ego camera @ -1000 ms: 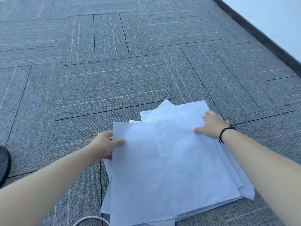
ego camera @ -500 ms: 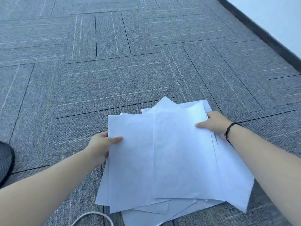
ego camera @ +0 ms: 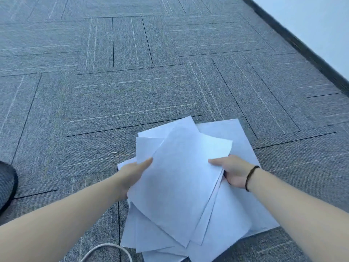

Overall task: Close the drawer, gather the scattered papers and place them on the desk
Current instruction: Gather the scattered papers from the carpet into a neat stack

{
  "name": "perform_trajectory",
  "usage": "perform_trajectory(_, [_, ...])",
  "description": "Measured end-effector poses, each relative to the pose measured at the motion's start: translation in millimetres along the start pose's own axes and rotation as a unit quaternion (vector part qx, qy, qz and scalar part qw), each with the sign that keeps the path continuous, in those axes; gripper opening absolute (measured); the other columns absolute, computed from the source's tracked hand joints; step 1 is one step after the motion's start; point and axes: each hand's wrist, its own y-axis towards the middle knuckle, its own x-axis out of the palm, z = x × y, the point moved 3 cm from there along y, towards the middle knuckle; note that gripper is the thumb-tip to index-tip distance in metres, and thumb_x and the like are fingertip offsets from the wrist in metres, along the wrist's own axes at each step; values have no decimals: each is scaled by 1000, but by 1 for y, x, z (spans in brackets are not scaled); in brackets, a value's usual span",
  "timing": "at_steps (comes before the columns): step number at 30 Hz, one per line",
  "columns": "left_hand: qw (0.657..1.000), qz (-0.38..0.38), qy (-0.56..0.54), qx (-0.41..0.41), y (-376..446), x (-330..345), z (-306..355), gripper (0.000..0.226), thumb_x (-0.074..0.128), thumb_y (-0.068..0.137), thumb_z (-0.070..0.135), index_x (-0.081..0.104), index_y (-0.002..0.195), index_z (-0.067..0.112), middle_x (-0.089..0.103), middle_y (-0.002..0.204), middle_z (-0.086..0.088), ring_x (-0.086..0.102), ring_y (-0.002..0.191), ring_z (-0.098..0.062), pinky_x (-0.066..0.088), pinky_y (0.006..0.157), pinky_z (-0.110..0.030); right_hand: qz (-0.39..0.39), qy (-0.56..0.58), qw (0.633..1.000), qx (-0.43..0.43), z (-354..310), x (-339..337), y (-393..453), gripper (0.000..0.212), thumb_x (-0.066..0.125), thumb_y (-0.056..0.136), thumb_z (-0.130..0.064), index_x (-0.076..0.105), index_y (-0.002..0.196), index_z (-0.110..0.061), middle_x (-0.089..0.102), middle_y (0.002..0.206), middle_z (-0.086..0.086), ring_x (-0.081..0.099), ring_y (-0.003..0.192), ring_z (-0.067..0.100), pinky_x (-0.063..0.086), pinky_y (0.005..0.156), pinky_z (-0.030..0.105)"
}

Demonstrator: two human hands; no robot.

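Observation:
A loose stack of white papers (ego camera: 181, 186) lies fanned on the grey carpet (ego camera: 132, 95) right in front of me. My left hand (ego camera: 132, 174) grips the stack's left edge, thumb on top and fingers under. On the right edge my right hand (ego camera: 234, 171), with a dark band on its wrist, holds the upper sheets the same way. The top sheets are tilted and lifted a little, while a lower sheet (ego camera: 243, 146) lies flat beneath them. Neither drawer nor desk is in view.
A white wall with a dark skirting strip (ego camera: 294, 44) runs along the upper right. At the left edge sits a dark rounded object (ego camera: 5, 186). A white cable loop (ego camera: 105, 252) lies on the carpet near the bottom.
Both hands have slid under the sheets' edges and closed on them. The top sheets have turned and risen off the lower ones, and the stack is more bunched together.

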Motion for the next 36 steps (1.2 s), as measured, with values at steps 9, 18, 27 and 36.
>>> perform_trajectory(9, [998,-39,57,1,-11,6,-4,36,80,83,13,72,117,5,79,107,-16,75,100,-36,58,92,-55,-113,-118,983,-79,-1,33,-9,47,78,80,-12,67,125,-16,73,123,-4,66,117,14,46,102,33])
perform_trajectory(18, [980,143,63,125,-22,12,-4,5,75,87,19,76,88,15,78,100,-14,74,87,-31,61,80,-44,16,70,996,-57,20,24,-10,75,97,53,-31,59,102,12,65,122,34,68,105,48,50,96,63])
perform_trajectory(27, [964,193,95,157,-8,10,5,58,85,72,30,57,122,18,58,129,-2,64,100,-22,55,81,-38,-28,-4,998,-56,24,59,-32,31,66,82,14,67,112,9,74,107,27,74,89,37,61,73,42])
perform_trajectory(36, [970,-104,-62,210,-44,2,86,48,92,63,13,76,107,0,76,113,-20,76,93,-28,63,83,-38,-117,80,962,-234,-82,47,-74,36,69,67,8,75,99,-5,77,101,15,75,87,30,62,79,43])
